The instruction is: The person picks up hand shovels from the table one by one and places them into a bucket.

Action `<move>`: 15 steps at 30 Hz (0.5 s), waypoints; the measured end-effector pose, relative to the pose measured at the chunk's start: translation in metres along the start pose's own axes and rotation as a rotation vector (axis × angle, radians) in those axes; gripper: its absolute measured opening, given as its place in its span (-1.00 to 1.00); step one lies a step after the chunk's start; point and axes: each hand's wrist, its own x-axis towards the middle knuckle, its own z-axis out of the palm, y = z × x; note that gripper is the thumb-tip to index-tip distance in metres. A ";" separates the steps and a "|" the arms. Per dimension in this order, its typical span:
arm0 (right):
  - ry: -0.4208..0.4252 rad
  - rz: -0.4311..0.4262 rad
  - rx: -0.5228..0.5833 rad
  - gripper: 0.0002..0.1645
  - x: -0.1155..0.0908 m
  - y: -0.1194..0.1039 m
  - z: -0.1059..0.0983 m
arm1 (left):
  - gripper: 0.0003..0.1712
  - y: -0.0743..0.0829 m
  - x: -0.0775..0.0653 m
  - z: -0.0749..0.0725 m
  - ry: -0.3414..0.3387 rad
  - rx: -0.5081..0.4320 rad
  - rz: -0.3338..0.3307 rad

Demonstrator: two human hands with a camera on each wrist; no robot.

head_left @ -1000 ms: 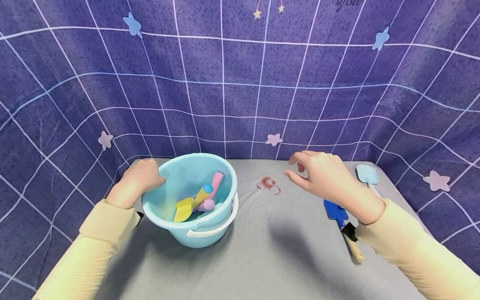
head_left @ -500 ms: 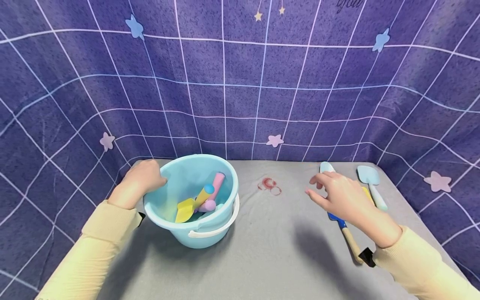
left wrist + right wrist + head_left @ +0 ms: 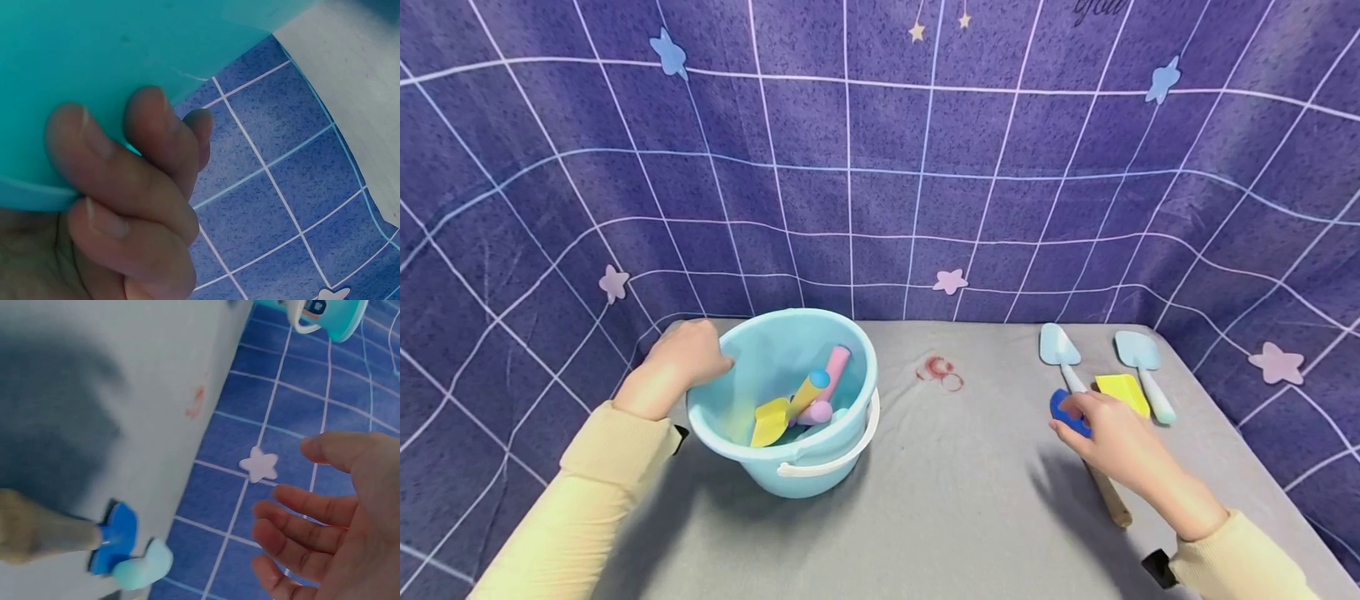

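Note:
A light blue bucket [image 3: 801, 481] with a white handle [image 3: 827, 463] stands on the left of the grey surface. My left hand [image 3: 688, 360] grips its rim on the left side; in the left wrist view the fingers curl over the bucket's edge [image 3: 37, 195]. Inside lie a yellow toy shovel [image 3: 767, 422] and pink and purple pieces, partly hidden. On the right, my right hand [image 3: 1123, 435] hovers over a blue shovel [image 3: 1063, 408] with a wooden handle [image 3: 1111, 498], covering part of it. Its fingers are bent loosely and hold nothing in the right wrist view.
Two pale blue shovels [image 3: 1058, 343] lie beyond the right hand, with a yellow shovel blade [image 3: 1123, 392] between them. A red ring-like mark [image 3: 938, 371] is on the grey cloth [image 3: 925, 500]. Purple gridded fabric [image 3: 880, 200] with stars hangs behind and at both sides.
My right hand has moved right and lower, toward the blue shovel, uncovering the pale blue and yellow shovels. The left hand stays on the bucket's rim.

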 end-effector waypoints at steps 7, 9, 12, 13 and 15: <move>-0.020 0.050 0.024 -0.74 -0.019 0.019 0.013 | -0.73 0.000 0.000 0.000 0.002 -0.007 -0.007; -0.027 0.090 0.024 -0.73 -0.025 0.023 0.015 | -0.73 0.001 0.000 0.000 -0.004 -0.009 -0.011; -0.047 0.154 0.025 -0.71 -0.033 0.028 0.019 | -0.73 0.002 -0.001 -0.001 -0.007 -0.011 -0.014; -0.063 0.181 0.022 -0.70 -0.036 0.030 0.020 | -0.73 0.002 -0.001 -0.001 -0.006 -0.011 -0.013; -0.096 0.228 0.014 -0.69 -0.041 0.034 0.022 | -0.73 0.002 -0.001 -0.001 -0.004 -0.014 -0.014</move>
